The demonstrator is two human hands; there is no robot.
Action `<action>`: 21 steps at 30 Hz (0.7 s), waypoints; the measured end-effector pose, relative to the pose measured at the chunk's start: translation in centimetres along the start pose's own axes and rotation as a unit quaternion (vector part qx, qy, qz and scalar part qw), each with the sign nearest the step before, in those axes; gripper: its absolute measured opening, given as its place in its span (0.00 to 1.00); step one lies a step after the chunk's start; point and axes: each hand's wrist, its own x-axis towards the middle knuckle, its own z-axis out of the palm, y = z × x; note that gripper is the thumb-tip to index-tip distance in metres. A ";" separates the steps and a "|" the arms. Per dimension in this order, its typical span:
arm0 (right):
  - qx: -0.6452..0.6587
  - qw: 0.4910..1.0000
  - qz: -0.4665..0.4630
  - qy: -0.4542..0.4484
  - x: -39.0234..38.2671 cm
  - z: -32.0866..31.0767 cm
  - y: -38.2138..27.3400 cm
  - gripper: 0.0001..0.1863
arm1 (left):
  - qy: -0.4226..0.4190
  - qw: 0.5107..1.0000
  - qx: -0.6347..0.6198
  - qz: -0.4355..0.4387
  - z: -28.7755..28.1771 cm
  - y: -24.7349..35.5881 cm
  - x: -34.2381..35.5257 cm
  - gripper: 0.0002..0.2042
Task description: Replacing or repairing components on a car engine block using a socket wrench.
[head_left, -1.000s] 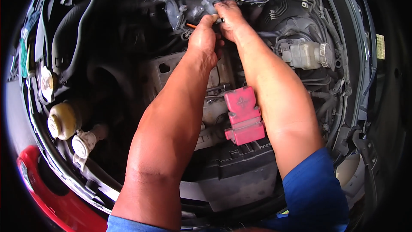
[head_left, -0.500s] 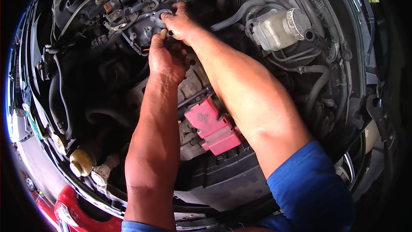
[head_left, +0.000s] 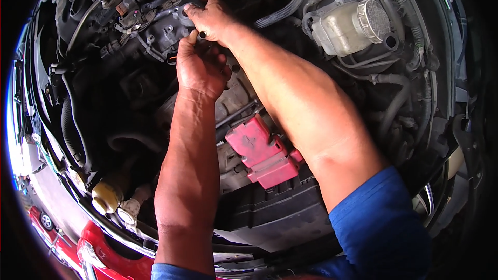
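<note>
Both my hands are deep in a car's engine bay, at the top of the engine. The fingers of my left hand (head_left: 201, 70) are curled, with the thumb raised against a small dark round-ended piece (head_left: 203, 35). What else lies inside that grip is hidden. Just beyond it, my right hand (head_left: 213, 21) bends over the engine's edge, its thumb on a grey metal fitting (head_left: 181, 14). The fingers of that hand are bent and partly out of sight, so what they grip does not show. Left of my left thumb is a dark part with an orange stripe (head_left: 172, 57).
A cloudy fluid reservoir (head_left: 342, 28) with a ridged cap stands at the right. Below my right forearm sits a red plastic cover (head_left: 262, 153). Wiring and hoses (head_left: 142, 18) run along the back left. A yellowish cap (head_left: 106, 197) is near the front left edge.
The view has shifted slightly, so the reservoir and red cover appear farther right. My hands keep nearly the same grip, and the right thumb stays on the grey fitting.
</note>
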 end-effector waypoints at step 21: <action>0.102 0.992 0.016 -0.066 1.2 0.0 0.8 0.35 | -0.178 0.915 0.296 0.209 10.7 2.0 -1.3 0.11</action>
